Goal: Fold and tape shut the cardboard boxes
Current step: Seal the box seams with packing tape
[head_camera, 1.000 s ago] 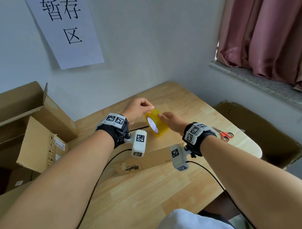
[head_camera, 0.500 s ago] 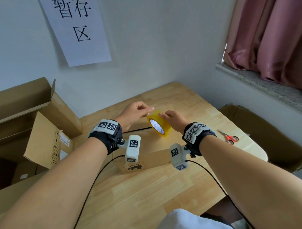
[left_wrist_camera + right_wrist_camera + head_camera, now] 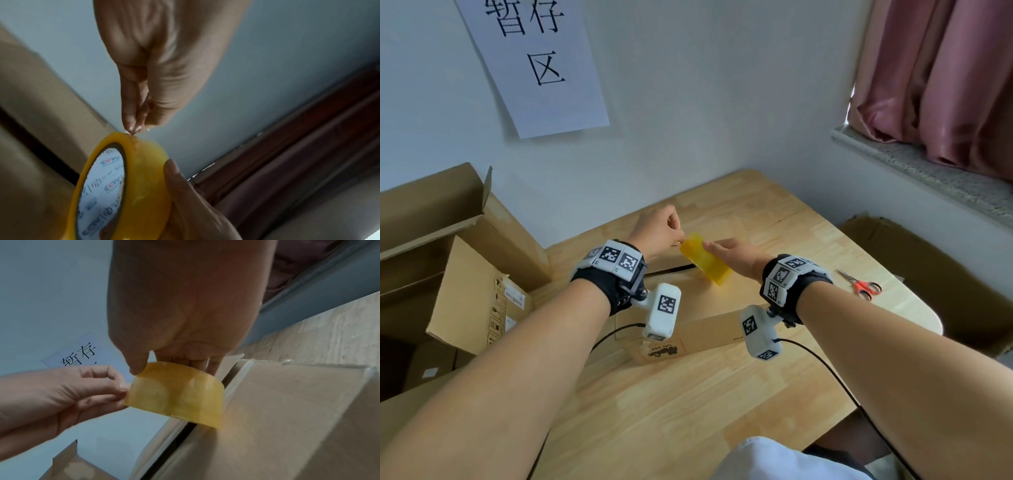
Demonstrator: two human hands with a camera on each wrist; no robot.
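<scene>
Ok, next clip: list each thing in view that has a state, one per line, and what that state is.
tape roll: held above the box, none pulled out yet.
left hand: fingertips pinching at the roll's rim.
right hand: gripping the roll.
box on table: flaps folded down, a dark gap between them, seam untaped.
scissors: lying on the table, untouched.
large carton: flaps open.
curtain: drawn.

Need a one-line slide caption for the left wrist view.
Left hand picks at the yellow roll of packing tape, steadied by the right hand.
</scene>
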